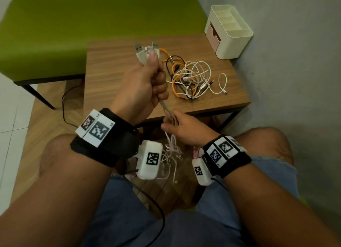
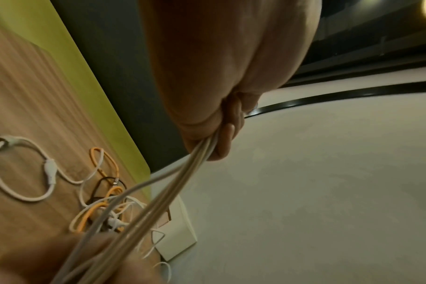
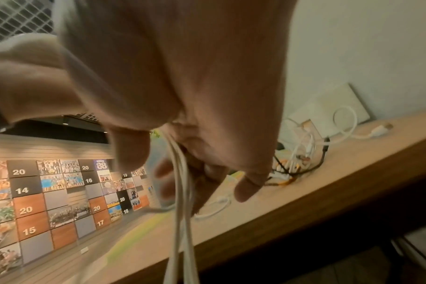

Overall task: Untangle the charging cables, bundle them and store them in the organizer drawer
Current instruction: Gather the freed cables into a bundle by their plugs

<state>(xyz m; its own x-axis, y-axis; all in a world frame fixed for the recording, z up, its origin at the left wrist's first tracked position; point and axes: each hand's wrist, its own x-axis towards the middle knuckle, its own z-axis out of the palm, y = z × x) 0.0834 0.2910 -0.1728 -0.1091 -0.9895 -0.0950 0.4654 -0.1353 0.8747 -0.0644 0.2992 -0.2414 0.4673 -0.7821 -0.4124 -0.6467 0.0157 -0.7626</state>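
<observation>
My left hand (image 1: 156, 71) is raised over the wooden table (image 1: 114, 77) and grips a bunch of white cables (image 1: 167, 108), whose USB plugs (image 1: 145, 49) stick up above the thumb. Lower down, at the table's front edge, my right hand (image 1: 170, 121) curls around the same strands; their loose ends (image 1: 171, 150) hang between my knees. In the left wrist view the left hand (image 2: 221, 134) clamps the white cables (image 2: 158, 201). In the right wrist view they (image 3: 182, 201) run through the right hand (image 3: 195, 163). A tangle (image 1: 191, 78) of orange, black and white cables lies on the table.
The cream organizer (image 1: 228, 30) with a pinkish drawer (image 1: 213, 34) stands at the table's far right corner against the grey wall. A green bench (image 1: 73, 25) sits behind the table. A black cord (image 1: 68, 106) trails on the floor at left.
</observation>
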